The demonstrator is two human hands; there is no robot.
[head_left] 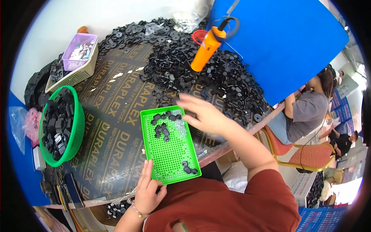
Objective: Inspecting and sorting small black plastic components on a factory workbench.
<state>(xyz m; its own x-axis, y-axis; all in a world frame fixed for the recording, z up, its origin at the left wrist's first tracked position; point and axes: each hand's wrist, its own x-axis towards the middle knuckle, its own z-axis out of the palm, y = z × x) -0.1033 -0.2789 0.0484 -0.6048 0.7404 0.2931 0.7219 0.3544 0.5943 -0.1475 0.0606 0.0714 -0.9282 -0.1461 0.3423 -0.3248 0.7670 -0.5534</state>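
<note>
A shallow green tray (170, 150) with a perforated floor lies at the near edge of the table, in front of me. Inside it, small black plastic pieces (163, 130) are grouped toward the far end, and a few more (188, 168) sit in the near right corner. A pale, glittering patch shows at the far right of its floor; I cannot tell what it is. My left hand (148, 191) grips the tray's near left corner, thumb bent at the near rim. Over the far right rim hovers my right hand (201, 113), slightly blurred, fingers apart, holding nothing visible.
Heaped black parts (177, 58) cover the table's far side. An orange hand-held tool (206, 50) hangs above them by a blue board (278, 42). At left stand a green basket (80, 127) of black parts and stacked beige (79, 75) and purple baskets (85, 37). A person (309, 112) sits at right.
</note>
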